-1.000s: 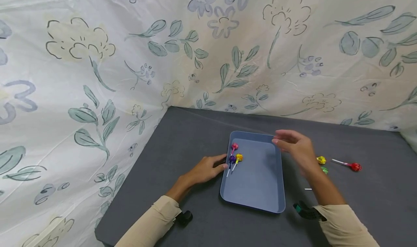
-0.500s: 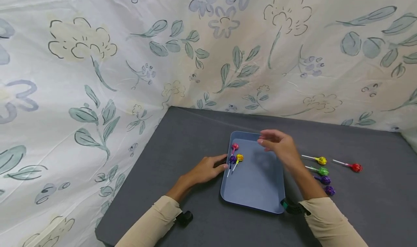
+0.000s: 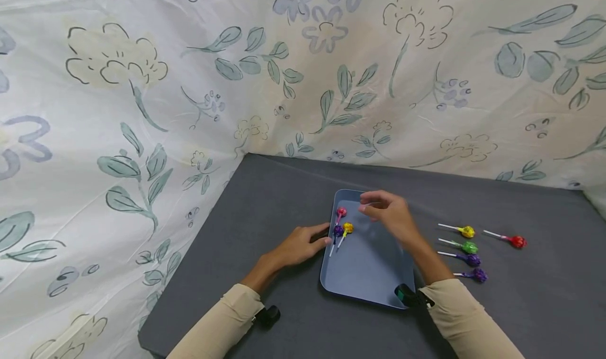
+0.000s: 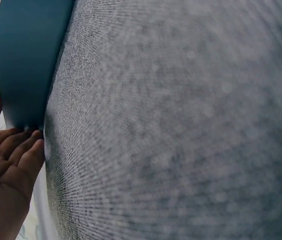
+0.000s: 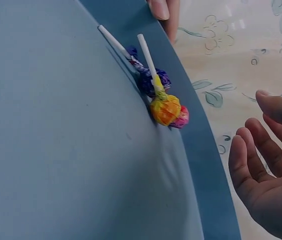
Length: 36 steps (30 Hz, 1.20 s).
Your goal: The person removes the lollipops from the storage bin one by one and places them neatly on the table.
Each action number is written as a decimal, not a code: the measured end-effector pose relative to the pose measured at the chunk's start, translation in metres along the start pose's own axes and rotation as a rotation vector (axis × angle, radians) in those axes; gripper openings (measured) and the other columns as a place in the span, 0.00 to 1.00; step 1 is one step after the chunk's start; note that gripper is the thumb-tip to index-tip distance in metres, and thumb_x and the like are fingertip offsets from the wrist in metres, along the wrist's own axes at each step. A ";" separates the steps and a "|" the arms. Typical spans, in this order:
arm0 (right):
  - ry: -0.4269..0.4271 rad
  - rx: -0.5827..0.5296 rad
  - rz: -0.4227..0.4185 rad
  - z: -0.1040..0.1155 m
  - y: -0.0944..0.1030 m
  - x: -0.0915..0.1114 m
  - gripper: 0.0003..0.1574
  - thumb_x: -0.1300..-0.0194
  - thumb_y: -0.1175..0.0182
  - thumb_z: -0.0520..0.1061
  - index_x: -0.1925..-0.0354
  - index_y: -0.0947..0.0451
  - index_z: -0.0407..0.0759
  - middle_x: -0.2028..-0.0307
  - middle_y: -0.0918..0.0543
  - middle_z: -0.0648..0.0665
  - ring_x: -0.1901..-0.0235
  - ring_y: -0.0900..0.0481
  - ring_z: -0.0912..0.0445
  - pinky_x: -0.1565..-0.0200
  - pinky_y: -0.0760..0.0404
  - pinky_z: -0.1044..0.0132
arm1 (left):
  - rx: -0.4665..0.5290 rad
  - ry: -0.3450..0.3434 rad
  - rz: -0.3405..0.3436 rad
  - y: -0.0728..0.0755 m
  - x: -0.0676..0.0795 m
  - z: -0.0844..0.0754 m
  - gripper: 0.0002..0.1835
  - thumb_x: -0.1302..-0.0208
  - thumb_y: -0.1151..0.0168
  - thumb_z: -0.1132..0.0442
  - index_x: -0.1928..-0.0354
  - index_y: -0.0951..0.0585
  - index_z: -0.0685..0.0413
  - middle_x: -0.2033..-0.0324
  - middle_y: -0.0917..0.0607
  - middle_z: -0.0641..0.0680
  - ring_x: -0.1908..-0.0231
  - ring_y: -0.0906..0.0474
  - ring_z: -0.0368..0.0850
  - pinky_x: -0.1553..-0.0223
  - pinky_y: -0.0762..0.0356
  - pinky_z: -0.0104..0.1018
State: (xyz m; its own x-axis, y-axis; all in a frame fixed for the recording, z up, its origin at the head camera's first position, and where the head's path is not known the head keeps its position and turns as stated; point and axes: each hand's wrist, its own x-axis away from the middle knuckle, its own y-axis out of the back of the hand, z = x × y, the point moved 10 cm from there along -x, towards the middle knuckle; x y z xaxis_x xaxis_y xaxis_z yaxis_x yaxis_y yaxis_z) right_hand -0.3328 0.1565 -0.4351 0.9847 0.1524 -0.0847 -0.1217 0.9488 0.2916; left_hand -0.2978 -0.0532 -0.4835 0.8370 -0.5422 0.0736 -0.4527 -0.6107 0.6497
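A blue-grey tray (image 3: 374, 264) lies on the dark table, its left rim held between the thumb and fingers of my left hand (image 3: 297, 246). In the left wrist view, the fingers of the left hand (image 4: 11, 170) touch the tray's outer wall (image 4: 26, 65). Inside, along the left side, lie a pink lollipop (image 3: 341, 211), a purple lollipop (image 3: 338, 231) and a yellow-orange lollipop (image 3: 347, 227). My right hand (image 3: 390, 214) hovers over the tray's far part with loosely bent fingers and nothing in them. The right wrist view shows this hand (image 5: 270, 165) apart from the lollipops.
To the right of the tray lie a yellow lollipop (image 3: 467, 232), a green lollipop (image 3: 470, 247), two purple lollipops (image 3: 473, 260) and, farther right, a red lollipop (image 3: 518, 241). Floral cloth (image 3: 303, 85) hangs behind and left of the table (image 3: 274, 190).
My right hand has moved left from the tray's right rim to above its far part, uncovering lollipops on the right. The left hand has stayed at the left rim.
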 end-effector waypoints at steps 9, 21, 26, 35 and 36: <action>-0.045 0.057 0.061 -0.011 -0.018 -0.008 0.25 0.27 0.30 0.46 0.37 0.18 0.35 0.43 0.14 0.36 0.50 0.15 0.46 0.49 0.14 0.51 | 0.003 0.016 0.002 0.000 0.000 0.001 0.31 0.18 0.44 0.47 0.21 0.30 0.53 0.25 0.26 0.55 0.26 0.29 0.50 0.25 0.33 0.53; -0.123 0.104 0.158 -0.024 -0.035 -0.011 0.24 0.29 0.29 0.44 0.38 0.16 0.39 0.43 0.12 0.38 0.44 0.14 0.44 0.47 0.15 0.52 | 0.005 0.008 0.004 0.000 0.000 0.000 0.31 0.18 0.45 0.47 0.21 0.30 0.54 0.25 0.26 0.55 0.26 0.29 0.50 0.25 0.32 0.52; -0.140 0.103 0.169 -0.029 -0.039 -0.010 0.22 0.31 0.28 0.42 0.41 0.15 0.40 0.43 0.12 0.38 0.47 0.14 0.45 0.49 0.13 0.53 | 0.006 0.008 0.011 -0.001 0.000 0.000 0.31 0.17 0.45 0.47 0.21 0.31 0.54 0.25 0.26 0.54 0.27 0.29 0.49 0.25 0.31 0.52; -0.126 0.162 0.200 -0.030 -0.049 -0.008 0.18 0.33 0.27 0.37 0.46 0.13 0.34 0.53 0.11 0.37 0.58 0.16 0.51 0.56 0.15 0.65 | 0.005 -0.015 -0.005 0.001 0.001 0.000 0.31 0.18 0.45 0.47 0.22 0.29 0.55 0.27 0.24 0.56 0.28 0.27 0.50 0.26 0.30 0.52; -0.120 0.173 0.201 -0.030 -0.050 -0.008 0.18 0.33 0.27 0.37 0.46 0.13 0.34 0.54 0.11 0.37 0.58 0.16 0.51 0.56 0.16 0.65 | 0.007 -0.017 -0.006 0.001 0.001 0.000 0.31 0.18 0.45 0.47 0.22 0.29 0.55 0.27 0.24 0.56 0.28 0.27 0.51 0.26 0.30 0.52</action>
State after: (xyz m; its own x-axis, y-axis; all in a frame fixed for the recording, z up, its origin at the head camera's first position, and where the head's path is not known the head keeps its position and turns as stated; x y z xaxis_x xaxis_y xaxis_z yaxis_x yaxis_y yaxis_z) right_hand -0.3387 0.1160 -0.4778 0.9520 0.2886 0.1017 -0.3028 0.8402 0.4499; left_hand -0.2976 -0.0542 -0.4831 0.8344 -0.5482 0.0573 -0.4502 -0.6178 0.6448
